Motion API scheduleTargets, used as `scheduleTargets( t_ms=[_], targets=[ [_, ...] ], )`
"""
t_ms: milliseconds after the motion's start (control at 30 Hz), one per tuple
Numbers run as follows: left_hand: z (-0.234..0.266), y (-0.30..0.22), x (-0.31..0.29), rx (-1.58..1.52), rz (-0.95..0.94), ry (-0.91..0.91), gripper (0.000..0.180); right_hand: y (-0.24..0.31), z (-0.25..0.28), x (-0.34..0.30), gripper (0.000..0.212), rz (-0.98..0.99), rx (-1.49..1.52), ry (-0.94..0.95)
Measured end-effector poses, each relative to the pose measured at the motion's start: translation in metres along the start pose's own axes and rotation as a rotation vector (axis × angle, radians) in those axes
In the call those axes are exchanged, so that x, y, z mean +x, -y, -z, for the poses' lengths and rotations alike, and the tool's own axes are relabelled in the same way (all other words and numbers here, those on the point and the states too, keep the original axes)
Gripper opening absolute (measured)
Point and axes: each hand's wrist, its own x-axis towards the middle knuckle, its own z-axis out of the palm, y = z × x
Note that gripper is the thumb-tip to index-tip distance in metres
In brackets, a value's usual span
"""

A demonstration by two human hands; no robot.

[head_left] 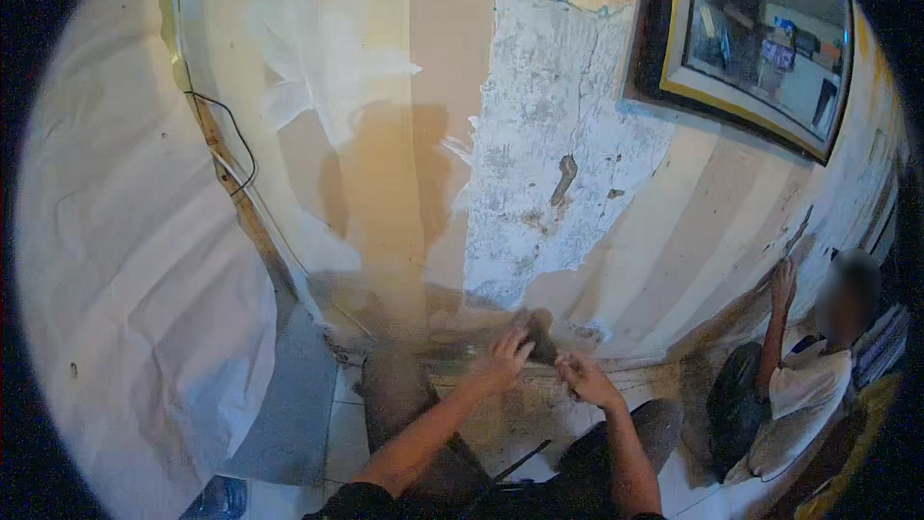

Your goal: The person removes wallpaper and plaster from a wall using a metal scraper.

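Observation:
Low in front of the wall, my right hand is closed on the near end of a dark, flat, blade-like tool, whose exact kind is blurred. My left hand is beside the tool's left edge, fingers stretched out and apart; whether they touch it I cannot tell. Behind both hands stands a striped wall with a large bare plaster patch, its paper torn away. A brown hole and a crack mark that patch.
At the right, another person sits by the wall, holding a thin tool against it. A framed mirror hangs above. Pale sheeting covers the left side, near a dangling black cable. White tiles lie below.

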Motion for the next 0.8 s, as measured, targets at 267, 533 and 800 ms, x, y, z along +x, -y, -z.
scheduleTargets(
  t_ms=[267, 533, 800],
  targets=[
    [0.281, -0.027, 0.096, 0.345, -0.511, -0.641, 0.056, 0.195, -0.001, -0.021, 0.013, 0.630, 0.552, -0.328],
    [0.388, -0.004, 0.165, 0.663, -0.853, -0.680, 0.028, 0.296, -0.011, 0.023, 0.013, 0.910, 0.634, -0.382],
    [0.384, 0.014, 0.174, 0.566, -0.899, -0.649, 0.022, 0.304, -0.027, 0.034, 0.010, 0.925, 0.649, -0.439]
  ],
)
